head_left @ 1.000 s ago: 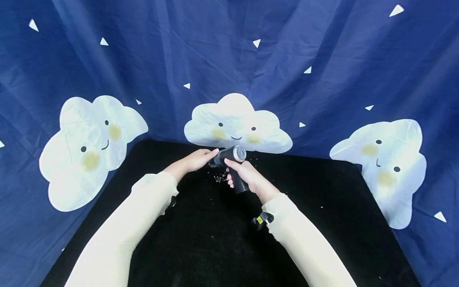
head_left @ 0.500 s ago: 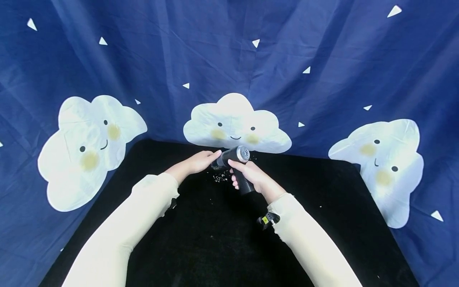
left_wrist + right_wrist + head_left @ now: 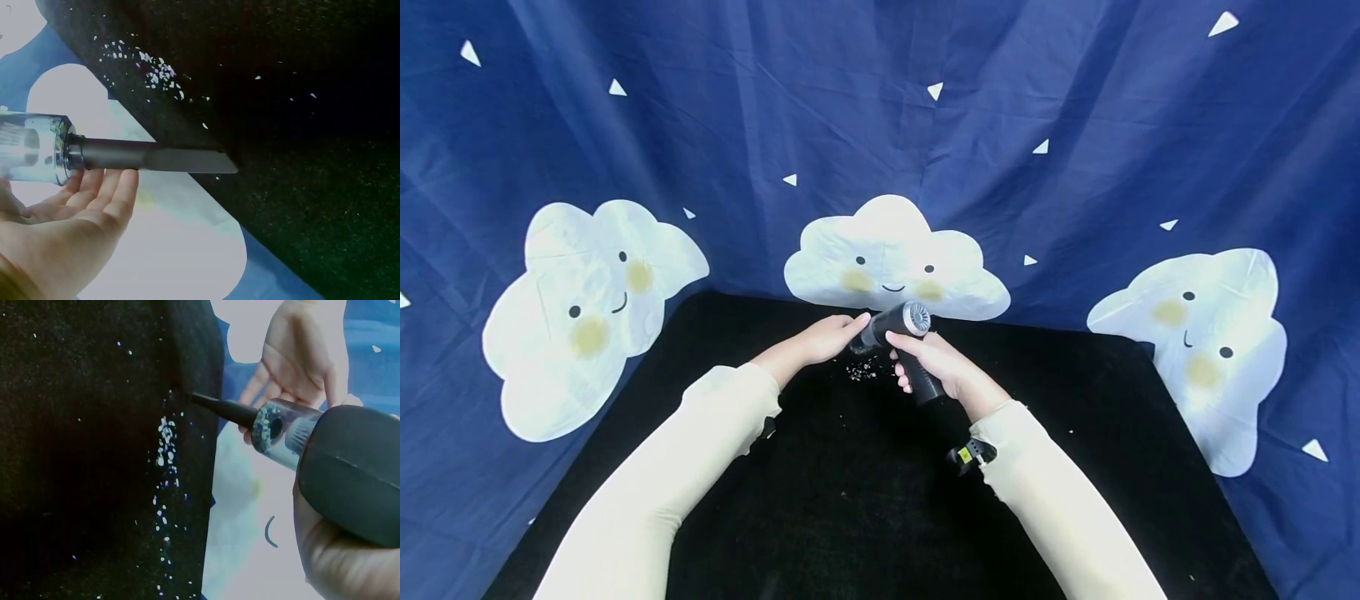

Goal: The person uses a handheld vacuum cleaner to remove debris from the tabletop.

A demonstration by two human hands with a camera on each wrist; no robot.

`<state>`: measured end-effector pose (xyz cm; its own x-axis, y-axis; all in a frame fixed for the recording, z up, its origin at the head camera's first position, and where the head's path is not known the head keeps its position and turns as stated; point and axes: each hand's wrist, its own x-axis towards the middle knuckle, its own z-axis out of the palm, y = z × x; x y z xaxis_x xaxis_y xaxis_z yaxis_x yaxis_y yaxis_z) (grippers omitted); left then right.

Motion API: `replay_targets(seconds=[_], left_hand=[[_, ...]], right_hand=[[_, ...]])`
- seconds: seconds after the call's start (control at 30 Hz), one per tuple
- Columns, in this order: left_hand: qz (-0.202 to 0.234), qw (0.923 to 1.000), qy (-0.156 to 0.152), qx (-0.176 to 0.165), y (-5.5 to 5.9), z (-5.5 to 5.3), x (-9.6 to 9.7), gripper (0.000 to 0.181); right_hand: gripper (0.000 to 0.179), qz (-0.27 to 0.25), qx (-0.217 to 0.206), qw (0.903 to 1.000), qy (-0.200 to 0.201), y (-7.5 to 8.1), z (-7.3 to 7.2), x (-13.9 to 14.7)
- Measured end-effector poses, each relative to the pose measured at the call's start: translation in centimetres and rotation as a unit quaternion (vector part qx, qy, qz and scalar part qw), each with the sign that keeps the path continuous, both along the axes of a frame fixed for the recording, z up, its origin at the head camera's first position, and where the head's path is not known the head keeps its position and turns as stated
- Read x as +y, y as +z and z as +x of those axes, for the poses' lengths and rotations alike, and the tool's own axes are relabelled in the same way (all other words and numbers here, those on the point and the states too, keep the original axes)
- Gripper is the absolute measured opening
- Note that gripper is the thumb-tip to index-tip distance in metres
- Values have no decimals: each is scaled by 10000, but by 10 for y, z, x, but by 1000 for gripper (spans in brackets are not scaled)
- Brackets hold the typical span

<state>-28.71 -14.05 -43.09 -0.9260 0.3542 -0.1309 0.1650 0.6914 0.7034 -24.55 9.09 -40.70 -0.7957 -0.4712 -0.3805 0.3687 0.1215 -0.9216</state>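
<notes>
A black handheld vacuum cleaner (image 3: 891,322) with a silver vent end is held near the table's far edge. My right hand (image 3: 938,360) grips its handle, thumb along the body. At its front end my left hand (image 3: 825,338) holds the clear dust cup, thumb on one side and fingers underneath. White bits show inside that dust cup (image 3: 265,432). A slanted black nozzle (image 3: 181,159) sticks out from the cup, its tip close over the cloth. Beside the tip lies a scatter of white crumbs (image 3: 166,440), strung out in a line in the right wrist view.
A black cloth-covered table (image 3: 850,517) stretches below both arms, with a few stray specks. Behind it hangs a blue curtain (image 3: 865,100) printed with white clouds (image 3: 891,233). A camera strap (image 3: 972,454) sits at the right wrist.
Both hands and the vacuum cleaner have shifted slightly to the right. The grip of each hand looks the same, and the crumbs still lie under the front end.
</notes>
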Motion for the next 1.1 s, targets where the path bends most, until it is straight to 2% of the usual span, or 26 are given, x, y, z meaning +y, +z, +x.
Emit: replay_targets(seconds=[0.13, 0.43, 0.67, 0.9, 1.1], left_hand=[[116, 9999, 25, 79, -2, -6, 3, 67], [427, 9990, 41, -123, -10, -13, 8, 70], [483, 9985, 107, -251, -8, -7, 10, 67], [338, 9993, 54, -123, -2, 1, 18, 68], [237, 9996, 16, -170, -3, 5, 23, 72]], right_hand=[[41, 132, 123, 9998, -123, 2, -3, 1], [41, 320, 297, 9986, -283, 1, -4, 2], [45, 382, 208, 9989, -184, 2, -3, 6], [42, 486, 163, 9987, -20, 7, -2, 17], [44, 556, 107, 9983, 159, 13, 2, 27]])
